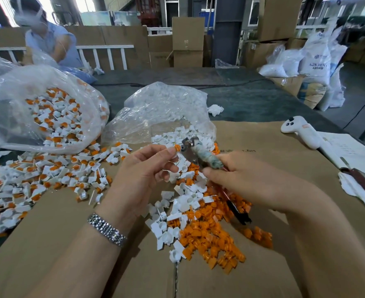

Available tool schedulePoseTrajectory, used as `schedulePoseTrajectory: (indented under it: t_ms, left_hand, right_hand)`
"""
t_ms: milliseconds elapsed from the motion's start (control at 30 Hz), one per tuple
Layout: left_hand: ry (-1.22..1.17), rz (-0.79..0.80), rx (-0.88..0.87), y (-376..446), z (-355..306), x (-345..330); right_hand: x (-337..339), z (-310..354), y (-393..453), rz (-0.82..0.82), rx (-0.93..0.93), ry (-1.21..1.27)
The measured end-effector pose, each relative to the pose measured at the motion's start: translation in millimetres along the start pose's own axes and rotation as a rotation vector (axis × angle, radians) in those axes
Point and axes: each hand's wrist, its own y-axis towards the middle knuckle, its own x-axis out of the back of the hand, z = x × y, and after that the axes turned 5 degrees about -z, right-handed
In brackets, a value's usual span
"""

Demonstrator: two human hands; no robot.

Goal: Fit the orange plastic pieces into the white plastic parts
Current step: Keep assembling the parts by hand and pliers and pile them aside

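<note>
My left hand (147, 166) pinches a small white part with an orange piece (177, 147) at its fingertips, above the cardboard. My right hand (233, 175) grips pliers (195, 151) with tape-wrapped handles, their metal jaws right beside the orange piece. Below the hands lies a heap of loose orange pieces (211, 235) mixed with loose white parts (168, 224). To the left spreads a pile of white parts with orange pieces fitted in them (48, 175).
A clear bag of fitted parts (48, 112) lies at the left, a clear bag of white parts (166, 108) in the middle. A white controller (301, 132), papers and a knife (362, 181) lie at the right. Another person (48, 39) works at the back left. Cardboard (48, 233) covers the table.
</note>
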Motion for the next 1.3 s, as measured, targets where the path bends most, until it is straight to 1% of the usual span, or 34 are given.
schedulePoseTrajectory:
  t_ms: [133,300,467,667,733,800,833,900,1000,1067,1100,1133,1167,1200,1267,1300]
  left_hand:
    - [0.008,-0.025,-0.027,-0.7,1.0,-1.1]
    - [0.032,-0.059,-0.050,-0.7,3.5,-0.8]
    - [0.078,-0.062,-0.064,1.6,5.7,1.8]
    - [0.099,-0.055,-0.072,2.5,9.0,4.2]
    - [0.072,-0.042,-0.061,3.2,7.7,3.8]
    - [0.058,-0.062,-0.062,3.6,5.1,6.1]
    - [0.084,-0.093,-0.074,3.7,3.8,8.9]
    - [0.282,-0.212,-0.126,4.1,1.5,17.0]
    - [0.683,-0.482,-0.256,4.9,-1.4,31.7]
    - [0.880,-0.663,-0.350,7.7,-5.2,41.1]
    - [0.973,-0.722,-0.380,8.5,-7.0,44.7]
    - [1.038,-0.733,-0.396,9.2,-8.4,46.7]
    - [1.061,-0.689,-0.397,9.5,-8.9,47.4]
    - [1.042,-0.597,-0.381,9.1,-9.0,45.9]
    - [0.987,-0.330,-0.281,6.0,-6.5,39.9]
    - [1.002,-0.184,-0.214,4.5,-4.9,37.5]
  right_hand:
    - [-5.1,7.1,0.7,0.005,0.037,0.000]
    - [-13.9,11.2,2.4,-0.024,0.036,-0.036]
    - [-29.1,10.8,5.1,-0.103,0.034,-0.112]
    - [-34.1,2.3,9.5,-0.162,0.050,-0.114]
    - [-34.5,-0.1,9.6,-0.197,0.075,-0.107]
    - [-32.6,-3.3,9.2,-0.197,0.085,-0.093]
    - [-30.3,-5.6,9.1,-0.192,0.081,-0.101]
    - [-23.5,-12.0,9.7,-0.229,0.053,-0.116]
    - [-13.7,-28.8,13.2,-0.366,-0.032,-0.151]
    - [-10.2,-42.4,16.1,-0.397,-0.112,-0.223]
    - [-9.5,-49.1,17.8,-0.390,-0.162,-0.264]
    - [-9.3,-54.7,19.7,-0.380,-0.213,-0.304]
    - [-9.5,-59.4,21.4,-0.375,-0.257,-0.339]
    - [-10.0,-63.0,23.0,-0.375,-0.289,-0.368]
    - [-11.8,-67.0,25.5,-0.381,-0.329,-0.414]
    - [-12.5,-67.9,26.2,-0.381,-0.341,-0.436]
